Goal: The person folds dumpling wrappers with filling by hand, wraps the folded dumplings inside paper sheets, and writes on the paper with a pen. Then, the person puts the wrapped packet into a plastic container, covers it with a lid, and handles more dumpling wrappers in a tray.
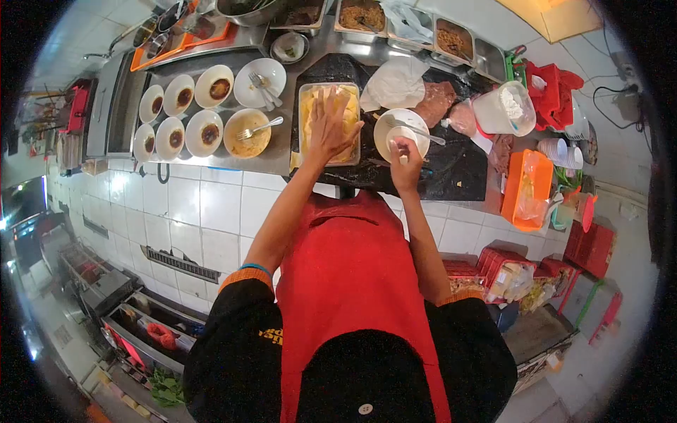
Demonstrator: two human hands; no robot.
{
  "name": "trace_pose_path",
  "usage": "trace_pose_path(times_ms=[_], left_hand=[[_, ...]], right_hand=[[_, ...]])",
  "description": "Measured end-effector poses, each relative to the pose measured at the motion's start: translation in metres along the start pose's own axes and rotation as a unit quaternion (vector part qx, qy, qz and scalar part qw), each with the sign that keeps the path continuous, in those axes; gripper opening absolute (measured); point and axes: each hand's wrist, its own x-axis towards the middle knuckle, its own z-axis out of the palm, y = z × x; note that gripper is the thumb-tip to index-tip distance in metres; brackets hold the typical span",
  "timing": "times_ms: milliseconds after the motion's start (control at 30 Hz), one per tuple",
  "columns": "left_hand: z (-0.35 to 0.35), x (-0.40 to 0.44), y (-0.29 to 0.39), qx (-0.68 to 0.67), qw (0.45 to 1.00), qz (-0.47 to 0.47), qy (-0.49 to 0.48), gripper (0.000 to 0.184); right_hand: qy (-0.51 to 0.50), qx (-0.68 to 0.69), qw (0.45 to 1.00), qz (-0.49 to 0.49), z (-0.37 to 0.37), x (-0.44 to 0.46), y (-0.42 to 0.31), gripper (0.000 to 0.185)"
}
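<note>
Left hand (328, 130) splayed over tray (302, 137) of yellow food (352, 111), right hand (405, 163) curled at bowl (383, 135), grip unclear

A tiled kitchen with white floor (222, 197) and a steel worktable (280, 154).
The floor is laid with pale square tiles, their joints rather dark, and it carries bright reflections of light; a long, dark drain grate (182, 265) is set into it. The wall (596, 67) at the upper right is also of white tiles, and dark cables (608, 90) hang along it. At the lower left stands a metal unit (137, 317) with open compartments, while red crates (504, 264) are at the lower right. A bright light (3, 223) shows at the far left edge, but whether it is a window or a lamp cannot be told.
</note>
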Motion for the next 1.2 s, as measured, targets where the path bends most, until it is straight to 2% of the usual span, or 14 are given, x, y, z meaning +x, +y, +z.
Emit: trace_pose_path(times_ms=[167,233,500,567,733,767,833,867,933,967,1033,1100,1167,1200], left_hand=[[0.012,-0.002,-0.01,0.018,1.0,0.007,-0.024,0.069],[0.011,0.0,-0.011,0.013,0.999,0.025,-0.023,0.067],[0.011,-0.007,-0.016,0.031,0.997,0.019,-0.065,0.067],[0.008,-0.009,-0.019,-0.002,0.999,0.038,-0.033,0.067],[-0.054,-0.023,-0.01,-0.042,0.999,0.02,-0.016,0.058],[-0.062,-0.031,-0.011,-0.044,0.999,0.007,-0.011,0.055],[-0.075,-0.048,-0.017,-0.033,0.999,-0.004,-0.007,0.052],[-0.081,-0.057,-0.019,-0.02,1.0,-0.017,-0.002,0.048],[-0.09,-0.072,-0.025,-0.044,0.998,-0.044,0.002,0.046],[-0.094,-0.078,-0.029,-0.069,0.995,-0.071,0.009,0.044],[-0.097,-0.089,-0.037,-0.049,0.995,-0.085,0.015,0.041],[-0.097,-0.104,-0.043,-0.076,0.987,-0.141,0.033,0.039],[-0.096,-0.116,-0.044,-0.074,0.984,-0.159,0.04,0.038],[-0.096,-0.119,-0.043,-0.075,0.981,-0.17,0.046,0.037]], right_hand=[[0.035,-0.05,0.998,0.025,-0.032,-0.021,0.015,0.014],[0.048,0.01,0.998,0.031,-0.039,-0.029,0.024,0.014],[0.082,0.069,0.991,0.085,-0.067,-0.014,0.028,0.014],[0.071,0.005,0.996,0.059,-0.085,0.012,0.024,0.013],[0.23,-0.09,0.969,0.004,-0.158,0.094,0.029,0.019],[0.256,-0.138,0.957,-0.012,-0.18,0.115,0.03,0.022],[0.263,-0.355,0.888,-0.127,-0.231,0.161,0.049,0.031],[0.262,-0.355,0.889,-0.126,-0.248,0.175,0.055,0.031],[0.187,-0.504,0.834,-0.121,-0.269,0.194,0.062,0.038],[0.187,-0.502,0.836,-0.124,-0.274,0.199,0.064,0.038],[0.021,-0.373,0.924,0.085,-0.275,0.21,0.064,0.041],[0.018,-0.389,0.919,0.06,-0.275,0.215,0.072,0.039],[0.092,-0.314,0.944,0.039,-0.285,0.222,0.092,0.037],[0.085,-0.312,0.946,0.036,-0.292,0.224,0.095,0.037]])
